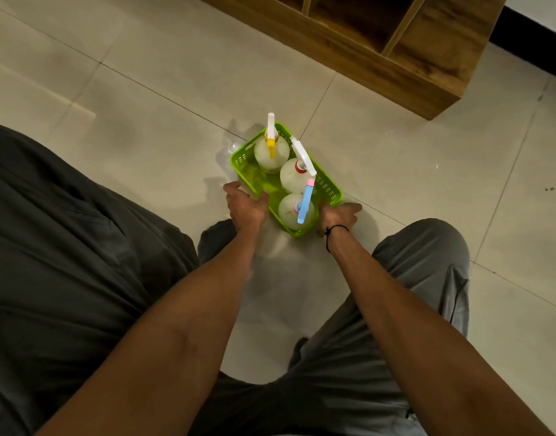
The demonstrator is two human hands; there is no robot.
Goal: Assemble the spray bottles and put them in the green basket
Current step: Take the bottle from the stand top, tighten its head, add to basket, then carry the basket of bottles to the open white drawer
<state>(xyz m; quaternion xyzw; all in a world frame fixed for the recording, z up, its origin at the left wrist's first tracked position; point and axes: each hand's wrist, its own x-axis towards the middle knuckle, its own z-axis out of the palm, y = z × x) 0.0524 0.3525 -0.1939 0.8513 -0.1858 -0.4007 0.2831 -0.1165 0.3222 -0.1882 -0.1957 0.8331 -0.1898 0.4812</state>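
Note:
A green basket (328, 187) sits on the tiled floor in front of me. Three pale spray bottles stand upright in it: one with a yellow and white sprayer (271, 146) at the far end, one with a white and red sprayer (297, 176) in the middle, one with a blue and pink sprayer (297, 212) nearest me. My left hand (246, 206) grips the basket's left rim, thumb over the edge. My right hand (339, 215) holds the basket's near right corner; its fingers are partly hidden by the basket.
A clear plastic object (231, 149) lies on the floor just left of the basket. A wooden shelf unit (396, 51) stands at the top right. My grey-trousered legs (380, 309) frame the floor on both sides of my arms.

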